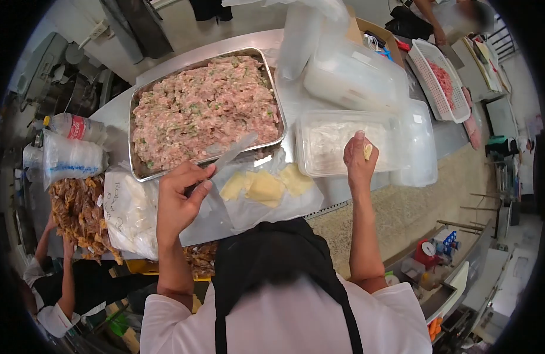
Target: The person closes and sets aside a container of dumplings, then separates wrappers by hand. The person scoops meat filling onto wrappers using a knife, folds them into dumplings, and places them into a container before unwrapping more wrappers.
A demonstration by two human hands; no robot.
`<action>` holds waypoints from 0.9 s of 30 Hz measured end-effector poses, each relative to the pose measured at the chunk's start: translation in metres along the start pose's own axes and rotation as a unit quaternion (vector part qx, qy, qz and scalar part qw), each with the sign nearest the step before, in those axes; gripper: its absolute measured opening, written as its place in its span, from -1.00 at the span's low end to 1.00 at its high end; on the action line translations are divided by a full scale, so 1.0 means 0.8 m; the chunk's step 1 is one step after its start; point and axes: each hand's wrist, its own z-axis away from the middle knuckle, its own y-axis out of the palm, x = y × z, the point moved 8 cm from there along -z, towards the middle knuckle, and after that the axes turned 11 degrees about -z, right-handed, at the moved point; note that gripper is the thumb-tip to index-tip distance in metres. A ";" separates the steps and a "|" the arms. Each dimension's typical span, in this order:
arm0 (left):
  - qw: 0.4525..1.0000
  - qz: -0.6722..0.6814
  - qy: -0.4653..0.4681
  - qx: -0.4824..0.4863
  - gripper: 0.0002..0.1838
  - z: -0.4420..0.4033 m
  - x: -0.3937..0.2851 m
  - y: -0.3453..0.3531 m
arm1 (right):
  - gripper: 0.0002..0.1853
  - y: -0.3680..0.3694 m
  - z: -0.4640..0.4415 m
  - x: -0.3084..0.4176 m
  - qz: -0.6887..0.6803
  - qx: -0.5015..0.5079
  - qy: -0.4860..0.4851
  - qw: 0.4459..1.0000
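My left hand [183, 197] grips a flat, pale spreader [234, 150], its blade at the near edge of the metal tray [278, 97]. Pink minced meat with green bits [204, 109] fills that tray. Yellow dough wrappers [265, 187] lie on a plastic sheet [243, 215] between my hands. Over the near right part of a translucent plastic container [305, 168], my right hand [359, 162] has its fingers closed around a small yellow dumpling [367, 151], partly hidden by the fingers. The container's bottom looks whitish.
More translucent containers [355, 76] stand behind and to the right. A white basket [423, 56] holds pink meat. Left are a bottle [77, 128], bagged cups [74, 159], a white bag [131, 206] and brown meat pieces [77, 209]. Other people work at far left and upper right.
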 end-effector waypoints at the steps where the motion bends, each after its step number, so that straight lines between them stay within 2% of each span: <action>1: 1.000 0.002 0.001 0.001 -0.67 0.002 0.005 0.006 | -0.59 -0.008 -0.005 -0.005 0.035 -0.024 0.027 0.999; 2: 1.000 0.025 -0.015 0.006 -0.67 0.004 0.011 0.013 | -0.59 -0.010 -0.011 -0.010 0.037 -0.025 0.027 0.999; 4: 0.998 0.049 -0.030 0.009 -0.67 0.006 0.017 0.017 | -0.49 0.013 -0.019 -0.023 0.091 0.052 0.097 0.990; 5: 0.999 0.034 -0.032 0.023 -0.65 0.007 0.019 0.018 | -0.52 0.008 -0.014 -0.033 0.115 0.042 0.183 0.976; 6: 0.999 0.019 -0.034 0.038 -0.64 0.009 0.021 0.019 | -0.52 0.004 -0.019 -0.052 0.115 0.044 0.184 0.975; 7: 0.999 0.019 -0.035 0.037 -0.64 0.010 0.024 0.019 | -0.59 0.003 -0.036 -0.065 0.207 0.074 0.063 0.973; 8: 0.999 0.022 -0.034 0.028 -0.64 0.010 0.027 0.019 | -0.62 0.009 -0.044 -0.063 0.294 0.101 -0.059 0.949; 11: 0.999 0.025 -0.042 0.020 -0.65 0.012 0.030 0.021 | -0.63 0.042 -0.051 -0.057 0.374 0.084 -0.068 0.921; 15: 0.998 0.014 -0.056 0.015 -0.66 0.018 0.034 0.016 | -0.55 0.058 -0.062 -0.060 0.316 0.014 -0.099 0.943; 20: 0.998 0.012 -0.056 0.005 -0.66 0.026 0.048 0.012 | -0.48 0.057 -0.078 -0.085 0.379 -0.015 -0.089 0.921; 24: 0.996 0.002 -0.082 -0.016 -0.66 0.030 0.054 0.005 | -0.51 0.070 -0.058 -0.035 0.385 -0.005 -0.155 0.910; 26: 0.995 -0.004 -0.090 -0.031 -0.65 0.032 0.064 0.001 | -0.62 0.072 -0.033 -0.002 0.291 -0.028 -0.151 0.944; 27: 0.995 -0.010 -0.092 -0.043 -0.64 0.035 0.069 -0.002 | -0.62 0.078 -0.016 0.008 0.291 -0.019 -0.146 0.946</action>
